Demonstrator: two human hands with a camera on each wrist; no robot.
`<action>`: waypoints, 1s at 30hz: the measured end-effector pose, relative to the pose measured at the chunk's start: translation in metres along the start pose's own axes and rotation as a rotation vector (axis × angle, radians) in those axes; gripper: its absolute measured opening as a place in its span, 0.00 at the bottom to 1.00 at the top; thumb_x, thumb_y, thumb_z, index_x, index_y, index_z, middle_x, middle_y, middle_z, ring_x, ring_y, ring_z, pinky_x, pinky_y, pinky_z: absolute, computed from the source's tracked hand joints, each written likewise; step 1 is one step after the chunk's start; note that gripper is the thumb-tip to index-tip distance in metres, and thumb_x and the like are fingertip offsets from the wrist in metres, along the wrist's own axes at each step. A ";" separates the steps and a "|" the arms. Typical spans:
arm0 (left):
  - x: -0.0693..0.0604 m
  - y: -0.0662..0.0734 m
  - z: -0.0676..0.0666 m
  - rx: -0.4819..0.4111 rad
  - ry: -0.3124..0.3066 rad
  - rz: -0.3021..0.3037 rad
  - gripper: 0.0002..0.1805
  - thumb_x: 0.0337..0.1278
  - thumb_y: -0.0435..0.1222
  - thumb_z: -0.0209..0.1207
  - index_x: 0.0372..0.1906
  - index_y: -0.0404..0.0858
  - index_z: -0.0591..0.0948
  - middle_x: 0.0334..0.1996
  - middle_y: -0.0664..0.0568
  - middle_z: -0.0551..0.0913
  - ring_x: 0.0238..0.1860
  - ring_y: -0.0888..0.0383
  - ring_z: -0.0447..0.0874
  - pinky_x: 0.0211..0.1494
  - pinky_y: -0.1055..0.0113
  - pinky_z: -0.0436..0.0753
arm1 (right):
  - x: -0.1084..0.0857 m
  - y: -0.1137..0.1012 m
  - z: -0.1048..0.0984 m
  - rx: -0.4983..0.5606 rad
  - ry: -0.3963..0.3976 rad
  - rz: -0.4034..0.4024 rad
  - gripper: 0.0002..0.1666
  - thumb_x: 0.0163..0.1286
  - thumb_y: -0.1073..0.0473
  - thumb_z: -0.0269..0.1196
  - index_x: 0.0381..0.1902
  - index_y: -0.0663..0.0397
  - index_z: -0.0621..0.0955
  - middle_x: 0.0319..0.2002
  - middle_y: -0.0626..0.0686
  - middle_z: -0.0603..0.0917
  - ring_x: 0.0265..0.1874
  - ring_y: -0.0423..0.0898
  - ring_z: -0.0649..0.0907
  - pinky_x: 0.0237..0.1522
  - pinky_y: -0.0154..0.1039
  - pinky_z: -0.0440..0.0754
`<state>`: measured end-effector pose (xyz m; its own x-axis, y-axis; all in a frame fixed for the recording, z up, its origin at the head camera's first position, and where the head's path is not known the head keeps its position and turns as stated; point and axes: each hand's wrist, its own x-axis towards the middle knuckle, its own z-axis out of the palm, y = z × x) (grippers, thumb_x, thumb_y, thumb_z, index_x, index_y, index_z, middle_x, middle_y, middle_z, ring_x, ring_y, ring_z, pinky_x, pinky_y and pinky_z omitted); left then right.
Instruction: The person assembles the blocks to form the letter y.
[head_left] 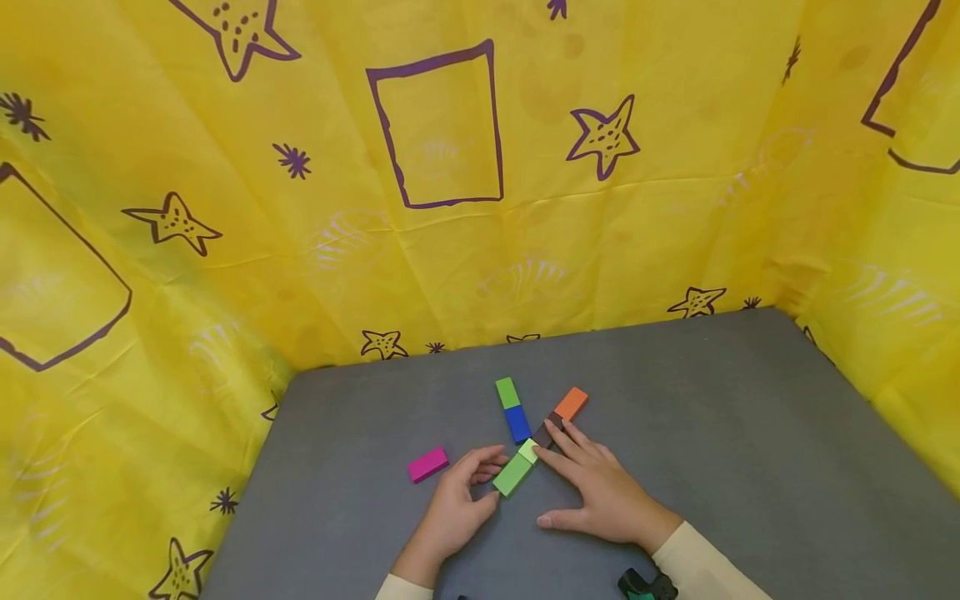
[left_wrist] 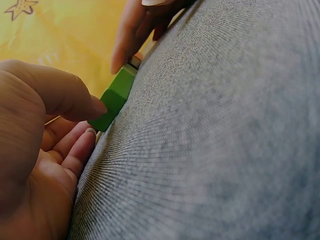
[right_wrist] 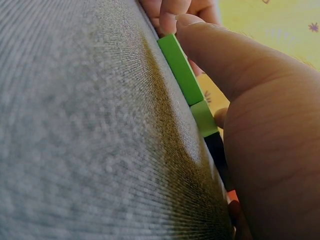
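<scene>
A diagonal row of blocks lies on the table: a green block, a small light-green block, a dark brown block and an orange block. My left hand holds the near end of the green block, thumb at its end and fingers curled along the left side. Spread over the row's right side, my right hand touches the light-green and brown blocks with its extended fingertips; the thumb stays apart. Beside the row's middle, a blue block continues into another green block.
A magenta block lies apart, left of my left hand. The grey table meets a yellow patterned cloth at its back and sides. A dark strapped device sits by the right wrist.
</scene>
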<state>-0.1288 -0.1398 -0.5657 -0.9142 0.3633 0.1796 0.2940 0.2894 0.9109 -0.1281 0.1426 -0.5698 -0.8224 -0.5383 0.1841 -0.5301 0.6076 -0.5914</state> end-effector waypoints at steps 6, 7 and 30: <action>0.000 0.001 0.000 0.001 0.000 -0.001 0.33 0.60 0.15 0.66 0.71 0.35 0.80 0.59 0.52 0.86 0.59 0.48 0.85 0.65 0.54 0.82 | 0.000 0.001 0.001 -0.002 -0.004 0.003 0.57 0.68 0.22 0.69 0.85 0.44 0.69 0.87 0.56 0.54 0.86 0.59 0.48 0.71 0.74 0.63; 0.000 0.001 0.000 0.001 0.001 0.000 0.33 0.60 0.15 0.66 0.71 0.35 0.80 0.59 0.52 0.86 0.59 0.47 0.85 0.65 0.54 0.82 | 0.001 0.001 0.001 -0.002 -0.005 0.004 0.57 0.68 0.22 0.69 0.85 0.44 0.69 0.87 0.57 0.54 0.86 0.59 0.48 0.71 0.74 0.63; -0.001 -0.004 -0.009 -0.384 0.045 0.176 0.31 0.93 0.43 0.32 0.74 0.20 0.69 0.64 0.17 0.74 0.63 0.31 0.79 0.62 0.51 0.83 | 0.000 -0.004 -0.001 0.002 -0.053 -0.045 0.55 0.67 0.21 0.69 0.84 0.38 0.71 0.88 0.54 0.53 0.86 0.60 0.48 0.69 0.77 0.66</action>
<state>-0.1313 -0.1496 -0.5666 -0.8733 0.3359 0.3529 0.3291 -0.1275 0.9356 -0.1264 0.1409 -0.5668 -0.7857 -0.5952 0.1682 -0.5656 0.5813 -0.5850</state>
